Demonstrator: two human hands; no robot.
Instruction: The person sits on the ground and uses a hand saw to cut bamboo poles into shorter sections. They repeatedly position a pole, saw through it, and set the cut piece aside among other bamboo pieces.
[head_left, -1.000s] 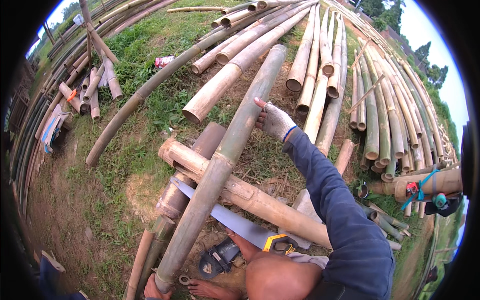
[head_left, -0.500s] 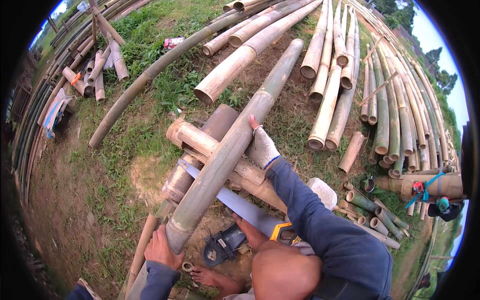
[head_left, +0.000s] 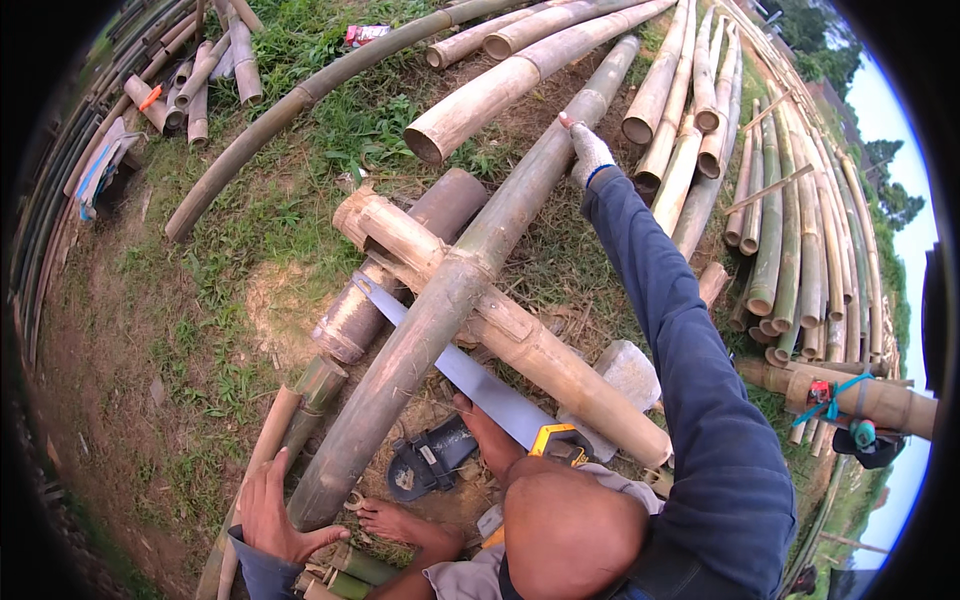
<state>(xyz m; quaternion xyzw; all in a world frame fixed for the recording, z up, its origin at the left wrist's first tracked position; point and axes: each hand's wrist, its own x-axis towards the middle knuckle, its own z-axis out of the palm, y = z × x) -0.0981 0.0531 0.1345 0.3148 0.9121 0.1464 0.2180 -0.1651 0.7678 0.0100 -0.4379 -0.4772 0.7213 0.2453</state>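
Note:
A long greenish-brown bamboo pole [head_left: 385, 400] slants from near my left hand up to the far right. It rests across a pale bamboo crosspiece [head_left: 540, 350]. My gloved right hand [head_left: 590, 155] is closed on its far part, thumb laid along the top. Bare and with fingers spread, my left hand [head_left: 272, 515] is beside the pole's near end; whether the thumb touches it I cannot tell. A handsaw [head_left: 490, 390] with a yellow and black handle lies under the pole, close to my bent knee [head_left: 575, 520].
A thick brown bamboo piece [head_left: 350, 320] supports the crosspiece. Bamboo poles [head_left: 480, 105] lie ahead, with more stacked [head_left: 790, 240] at the right. A pale block [head_left: 628, 375] is near my right arm. A black sandal [head_left: 430, 455] lies by my bare foot [head_left: 385, 520].
The pole has slid away from me over the crosspiece. My right hand has moved farther out with it. My left hand has let go of the near part and opened.

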